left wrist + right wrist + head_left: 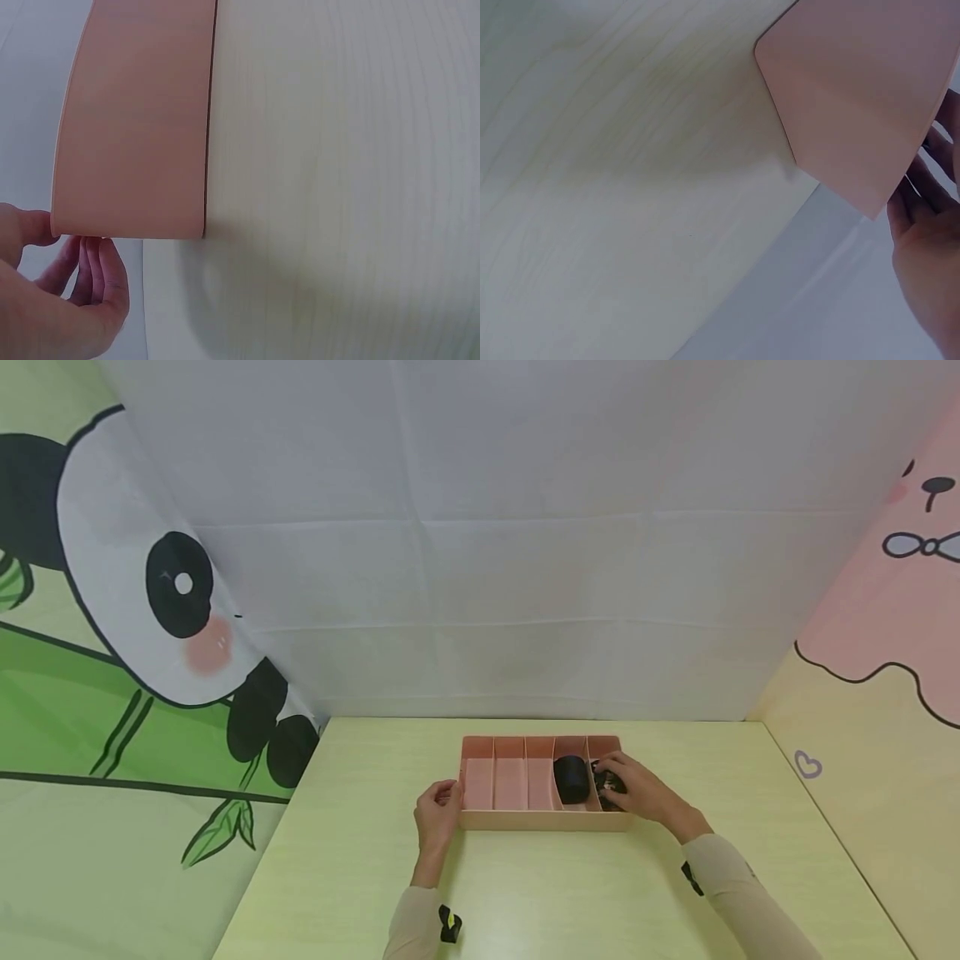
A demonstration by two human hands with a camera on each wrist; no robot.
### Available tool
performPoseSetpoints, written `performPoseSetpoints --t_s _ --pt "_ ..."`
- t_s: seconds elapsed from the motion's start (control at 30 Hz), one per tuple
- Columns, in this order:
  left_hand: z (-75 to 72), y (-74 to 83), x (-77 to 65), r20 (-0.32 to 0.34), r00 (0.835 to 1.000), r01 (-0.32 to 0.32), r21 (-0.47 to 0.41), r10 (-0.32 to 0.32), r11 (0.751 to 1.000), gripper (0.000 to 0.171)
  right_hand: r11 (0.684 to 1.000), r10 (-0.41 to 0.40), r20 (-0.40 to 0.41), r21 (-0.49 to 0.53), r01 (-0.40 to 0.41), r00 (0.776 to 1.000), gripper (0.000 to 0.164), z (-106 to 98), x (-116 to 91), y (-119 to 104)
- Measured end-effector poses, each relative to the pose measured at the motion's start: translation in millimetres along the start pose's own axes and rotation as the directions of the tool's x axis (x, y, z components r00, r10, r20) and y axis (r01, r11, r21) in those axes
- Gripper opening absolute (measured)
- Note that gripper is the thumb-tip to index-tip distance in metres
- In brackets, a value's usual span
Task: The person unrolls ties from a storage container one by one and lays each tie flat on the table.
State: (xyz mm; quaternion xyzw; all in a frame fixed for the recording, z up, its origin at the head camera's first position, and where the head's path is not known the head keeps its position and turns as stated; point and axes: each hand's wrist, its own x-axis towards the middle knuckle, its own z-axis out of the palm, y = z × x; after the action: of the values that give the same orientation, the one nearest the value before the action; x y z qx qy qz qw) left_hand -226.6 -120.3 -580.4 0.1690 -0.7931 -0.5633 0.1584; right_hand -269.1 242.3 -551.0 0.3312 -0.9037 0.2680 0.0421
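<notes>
A pink divided storage box (543,821) sits on the table, its compartments side by side. My left hand (437,814) is at the box's left end; in the left wrist view the thumb is at the rim corner and the curled fingers touch the end wall. A smooth black roll (572,779) fills the compartment second from the right. In the rightmost one lies a dark bundle with light patterning (609,783), partly hidden by my right hand (637,787), whose thumb and fingers grip it. In the right wrist view the box wall hides the fingertips.
The pale wood-grain table (360,843) ends at a white cloth backdrop (525,668). A panda-printed cloth (180,693) hangs at the left, and a pink and cream printed cloth (892,752) at the right.
</notes>
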Motion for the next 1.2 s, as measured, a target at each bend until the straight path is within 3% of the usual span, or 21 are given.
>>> performPoseSetpoints --t_s 0.27,0.5,0.73,1.0,1.2 --pt "-2.2 -0.4 0.5 0.011 1.000 0.012 -0.007 -0.012 1.000 0.016 0.999 -0.036 0.042 -0.018 0.036 0.998 0.043 -2.4 4.7 4.1" --pt "-3.5 -2.4 2.2 0.030 0.999 0.024 -0.025 -0.024 0.999 0.016 0.999 0.000 0.068 -0.053 0.004 0.998 0.047 -2.0 6.4 4.7" --pt "-5.9 -5.2 3.1 0.063 0.997 0.045 -0.065 -0.041 0.997 0.015 0.995 0.025 0.069 -0.093 -0.019 0.997 0.052 1.0 7.7 6.2" --pt "-8.3 -2.7 4.0 0.098 0.994 0.067 -0.096 -0.057 0.993 0.018 0.989 -0.048 0.032 -0.141 0.052 0.998 0.056 3.4 8.9 9.7" --pt "-10.7 -2.0 4.1 0.112 0.992 0.063 -0.100 -0.052 0.993 0.019 0.988 -0.027 0.050 -0.152 0.034 0.998 0.056 2.0 7.8 9.5"
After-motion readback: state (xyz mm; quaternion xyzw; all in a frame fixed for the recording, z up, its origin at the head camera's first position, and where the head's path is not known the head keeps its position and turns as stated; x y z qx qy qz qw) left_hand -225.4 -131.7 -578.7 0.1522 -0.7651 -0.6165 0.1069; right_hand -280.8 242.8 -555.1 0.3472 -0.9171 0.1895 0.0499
